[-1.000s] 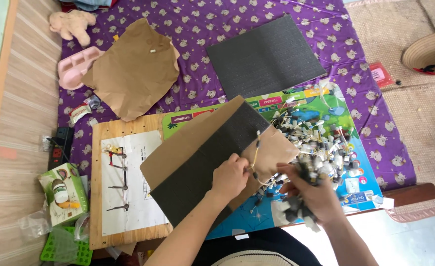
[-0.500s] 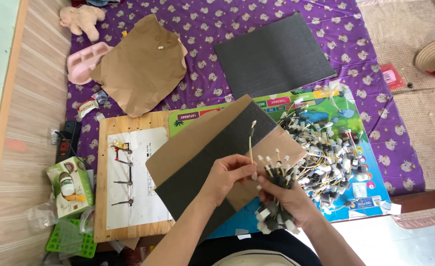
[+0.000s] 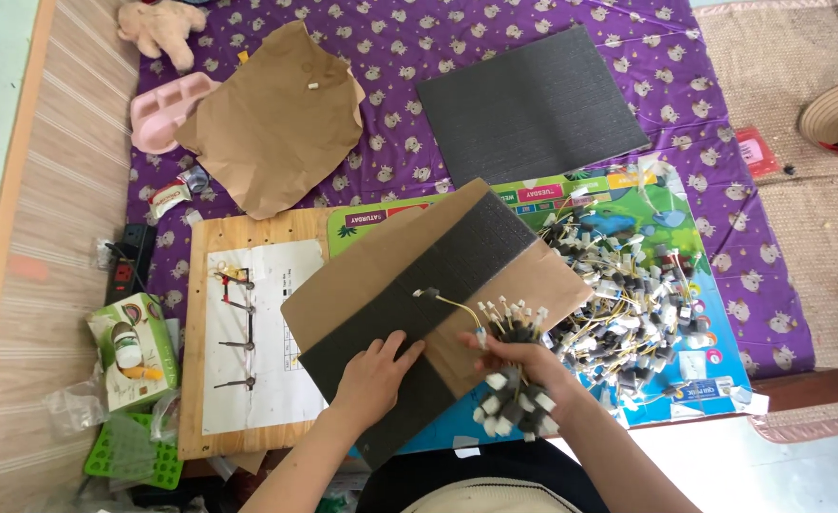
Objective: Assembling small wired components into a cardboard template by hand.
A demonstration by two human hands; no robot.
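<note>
My right hand (image 3: 523, 366) is closed around a bundle of short yellow wires with white and black end plugs (image 3: 512, 399). One yellow wire (image 3: 452, 304) reaches from the bundle up onto the dark strip of a folded cardboard panel (image 3: 428, 294). My left hand (image 3: 376, 375) lies flat on that dark foam strip at the panel's near end, fingers spread. To the right of the panel a big loose pile of the same wires (image 3: 628, 294) covers a colourful printed mat (image 3: 694, 285).
A wooden board (image 3: 200, 380) with a white sheet and several metal pegs lies left of the panel. Farther back on the purple cloth (image 3: 390, 85) are crumpled brown paper (image 3: 272, 123), a dark foam sheet (image 3: 533, 104), a pink tray (image 3: 167, 109) and a plush toy (image 3: 158, 24). A green box (image 3: 134, 347) sits left.
My left hand let go of the single wire and dropped flat onto the dark strip. One wire end now lies on the panel. The right hand kept the bundle.
</note>
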